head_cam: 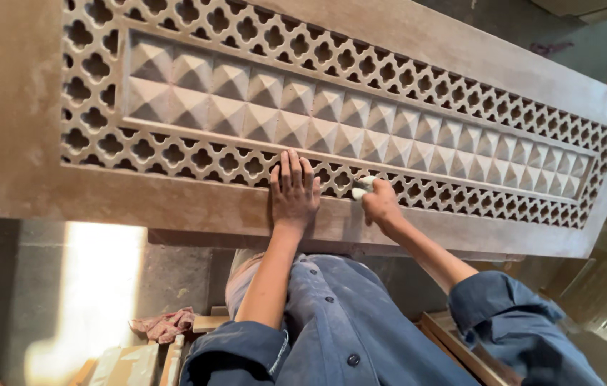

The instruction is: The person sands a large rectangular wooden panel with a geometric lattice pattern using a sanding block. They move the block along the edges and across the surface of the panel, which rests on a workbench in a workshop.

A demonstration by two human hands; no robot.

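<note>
Left hand (293, 191) lies flat, fingers (287, 166) spread, on the near lattice strip of the carved wooden panel (196, 207). Just to its right, right hand (380, 204) pinches a small pale sanding pad (362, 186) against the same fretwork.

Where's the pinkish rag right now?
Head view, lower left: the pinkish rag lies crumpled on wood offcuts below the carved panel, left of the left hand's blue sleeve.

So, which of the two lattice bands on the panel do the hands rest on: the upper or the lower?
The lower lattice band, nearest the person. The left hand lies flat on it, and the right hand presses a small pale piece against it. The upper band is untouched.
</note>
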